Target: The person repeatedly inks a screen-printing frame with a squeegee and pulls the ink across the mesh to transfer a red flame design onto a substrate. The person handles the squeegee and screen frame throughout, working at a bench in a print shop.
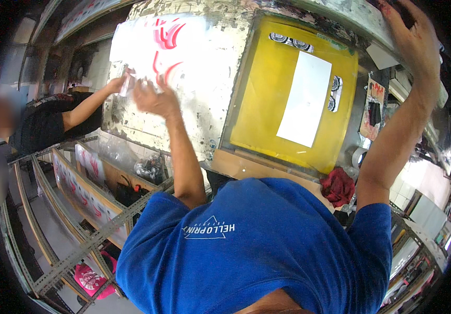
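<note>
My left hand (154,100) is over the pale, paint-stained table (204,94), near the lower edge of a white sheet (131,44) with red brush-like printed shapes. Its fingers look spread, though motion blurs them, and no held thing shows. Close beside it, a co-worker's hand (115,83) has a small whitish piece at its fingertips. My right hand (416,42) is raised at the far upper right, by the end of a long pale bar (335,23). Its thumb and fingers stand apart, with dark smudges on them; the tips run to the picture's rim.
A yellow screen (257,94) with a white paper strip (305,99) lies right of the sheet. Dark red cloth (338,187) bunches at its near right corner. Metal racks (94,235) with boards fill the lower left. The co-worker (52,120) stands at the left.
</note>
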Demonstrator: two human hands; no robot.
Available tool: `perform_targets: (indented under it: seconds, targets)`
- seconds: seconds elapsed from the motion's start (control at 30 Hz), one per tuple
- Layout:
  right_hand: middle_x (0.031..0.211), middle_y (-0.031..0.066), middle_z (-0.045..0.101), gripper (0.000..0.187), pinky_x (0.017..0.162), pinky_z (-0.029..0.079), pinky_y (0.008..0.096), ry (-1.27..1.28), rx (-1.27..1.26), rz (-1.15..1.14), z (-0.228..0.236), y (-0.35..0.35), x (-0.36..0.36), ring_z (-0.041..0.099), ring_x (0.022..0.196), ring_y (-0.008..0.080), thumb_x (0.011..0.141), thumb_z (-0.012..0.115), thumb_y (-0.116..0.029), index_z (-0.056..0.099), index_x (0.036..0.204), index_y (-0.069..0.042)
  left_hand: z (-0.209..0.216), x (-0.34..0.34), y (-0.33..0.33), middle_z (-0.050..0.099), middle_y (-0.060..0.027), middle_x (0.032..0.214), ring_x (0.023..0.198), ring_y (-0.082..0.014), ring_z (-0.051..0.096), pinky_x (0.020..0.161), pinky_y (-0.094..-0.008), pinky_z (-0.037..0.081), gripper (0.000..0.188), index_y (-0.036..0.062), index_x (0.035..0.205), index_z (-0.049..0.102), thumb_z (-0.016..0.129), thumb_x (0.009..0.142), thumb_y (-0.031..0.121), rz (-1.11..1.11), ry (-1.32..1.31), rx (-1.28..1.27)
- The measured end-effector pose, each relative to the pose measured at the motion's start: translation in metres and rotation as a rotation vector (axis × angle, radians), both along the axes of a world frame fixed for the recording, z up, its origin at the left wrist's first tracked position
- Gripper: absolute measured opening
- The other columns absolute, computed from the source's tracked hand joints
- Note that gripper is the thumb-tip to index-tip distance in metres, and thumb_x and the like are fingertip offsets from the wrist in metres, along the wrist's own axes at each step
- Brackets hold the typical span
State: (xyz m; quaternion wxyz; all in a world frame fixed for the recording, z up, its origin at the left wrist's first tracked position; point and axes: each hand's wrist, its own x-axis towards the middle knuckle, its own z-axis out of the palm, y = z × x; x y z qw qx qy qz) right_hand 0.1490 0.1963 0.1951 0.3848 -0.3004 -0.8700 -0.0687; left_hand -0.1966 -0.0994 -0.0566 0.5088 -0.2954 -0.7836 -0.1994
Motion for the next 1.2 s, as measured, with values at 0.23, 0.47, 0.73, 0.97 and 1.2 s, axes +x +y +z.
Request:
perform_targets:
  seconds: [0.23, 0.47, 0.73, 0.97, 1.2]
  targets:
    - [0.111, 0.0148, 0.066, 0.030, 0.090, 0.051, 0.0368, 0.120, -0.059, 0.075, -0.006, 0.017, 0.006, 0.062, 0.101, 0.0262, 0.082, 0.072, -0.010, 0.069, 0.110, 0.000, -0.068, 0.010, 0.082, 0.067, -0.0100, 0.119, 0.111, -0.0310, 0.059, 0.093, -0.0497, 0.043, 0.031, 0.0123, 0.110, 0.075, 0.074, 0.085, 0.030, -0.103, -0.735, -0.212]
    - [0.110, 0.0152, 0.067, 0.030, 0.091, 0.051, 0.0365, 0.048, 0.049, 0.128, -0.001, 0.012, 0.006, 0.063, 0.101, 0.0271, 0.081, 0.073, -0.010, 0.068, 0.109, -0.001, -0.061, 0.008, 0.080, 0.071, -0.0100, 0.110, 0.104, -0.0270, 0.065, 0.091, -0.0397, 0.049, 0.012, 0.0083, 0.091, 0.078, 0.075, 0.082, 0.014, -0.267, -0.939, -0.037]
    - [0.109, 0.0153, 0.070, 0.033, 0.092, 0.050, 0.0378, 0.029, 0.040, -0.022, -0.003, 0.007, 0.004, 0.064, 0.101, 0.0275, 0.081, 0.072, -0.018, 0.072, 0.110, -0.003, -0.018, 0.131, 0.085, 0.060, -0.0142, 0.135, 0.126, -0.0358, 0.054, 0.108, -0.0535, 0.037, 0.047, 0.0109, 0.120, 0.069, 0.077, 0.081, 0.037, -0.833, -0.920, -0.519]
    - [0.089, 0.0137, 0.074, 0.032, 0.078, 0.052, 0.0333, 0.053, -0.208, 0.156, 0.009, 0.022, 0.000, 0.066, 0.077, 0.0233, 0.079, 0.067, -0.016, 0.074, 0.106, -0.001, -0.085, 0.177, 0.122, 0.038, -0.0105, 0.157, 0.148, -0.0393, 0.027, 0.117, -0.0620, 0.018, 0.059, 0.0262, 0.139, 0.057, 0.069, 0.086, 0.048, -0.920, -0.750, -0.738]
    - [0.074, 0.0094, 0.071, 0.036, 0.058, 0.045, 0.0286, 0.008, -0.159, 0.098, 0.017, -0.001, -0.003, 0.056, 0.059, 0.0152, 0.077, 0.066, -0.018, 0.074, 0.106, 0.001, -0.084, 0.205, 0.157, 0.039, -0.0126, 0.155, 0.146, -0.0407, 0.028, 0.117, -0.0612, 0.019, 0.058, 0.0209, 0.140, 0.055, 0.068, 0.088, 0.045, -0.995, -0.768, -0.770]
